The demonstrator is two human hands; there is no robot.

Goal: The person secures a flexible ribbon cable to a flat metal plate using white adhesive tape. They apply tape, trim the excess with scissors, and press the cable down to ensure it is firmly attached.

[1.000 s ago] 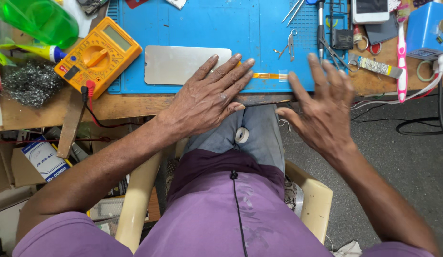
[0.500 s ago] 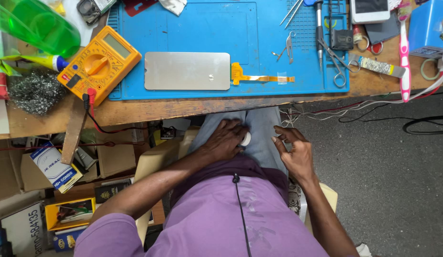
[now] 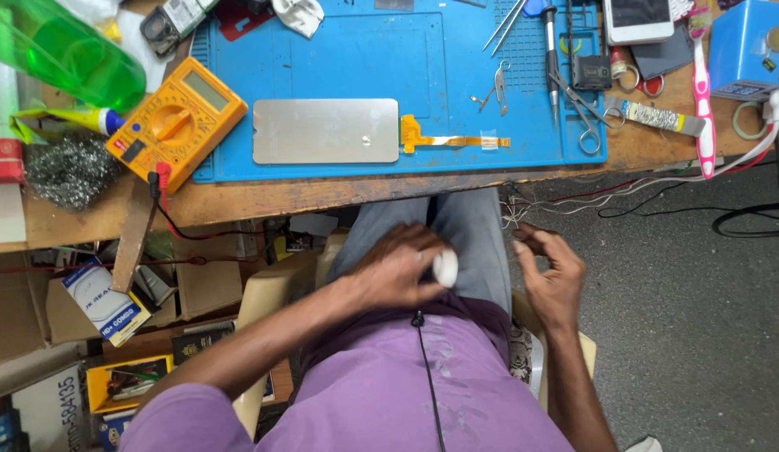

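I sit on a cream plastic chair (image 3: 276, 289) below the bench edge. My left hand (image 3: 398, 269) rests in my lap with its fingers closed on a small white round object (image 3: 445, 267). My right hand (image 3: 550, 276) hovers beside my right thigh, fingers curled and apart, holding nothing. Up on the blue work mat (image 3: 456, 59) lies a silver phone display panel (image 3: 326, 130), back side up, with its orange flex cable (image 3: 452, 139) stretched to the right. Both hands are well clear of the bench.
A yellow multimeter (image 3: 176, 121) with a red lead sits left of the mat, beside steel wool (image 3: 69, 170) and a green bottle (image 3: 67, 54). Tweezers (image 3: 500, 88), scissors (image 3: 583, 109), a screwdriver, a pink toothbrush (image 3: 703, 92) and a phone (image 3: 637, 20) lie at the right. Boxes crowd the floor at left.
Both hands came off the bench edge down into my lap. My left hand has closed on the white round object, and my right hand has moved out to the right.
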